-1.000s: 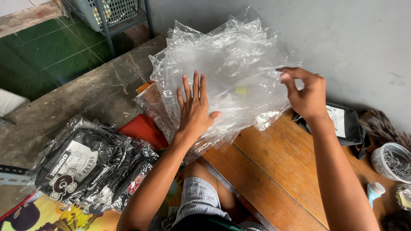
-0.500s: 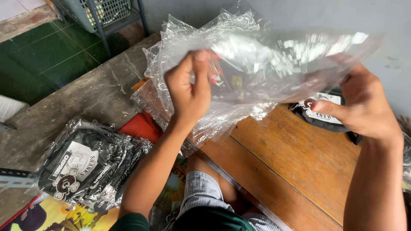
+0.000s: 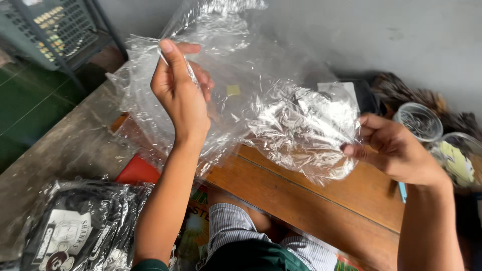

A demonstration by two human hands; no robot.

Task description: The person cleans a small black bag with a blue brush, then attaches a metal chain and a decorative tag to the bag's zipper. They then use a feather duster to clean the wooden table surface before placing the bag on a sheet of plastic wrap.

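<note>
I hold a crinkled clear plastic bag [image 3: 281, 105] up in front of me over a wooden table [image 3: 321, 200]. My left hand [image 3: 181, 95] pinches its upper left edge between thumb and fingers. My right hand [image 3: 396, 150] grips the bag's lower right side, where the plastic bunches up. A pile of more clear bags [image 3: 145, 115] lies under it at the table's left end.
A stack of black printed garments in clear wrap [image 3: 75, 231] lies at lower left beside a red flat item [image 3: 138, 170]. Two clear plastic cups [image 3: 419, 120] stand at the right by the grey wall. A grey crate [image 3: 55, 25] sits at upper left.
Both hands have taken hold of one bag and lifted it off the pile. The left hand rose; the right hand dropped lower, bunching the plastic.
</note>
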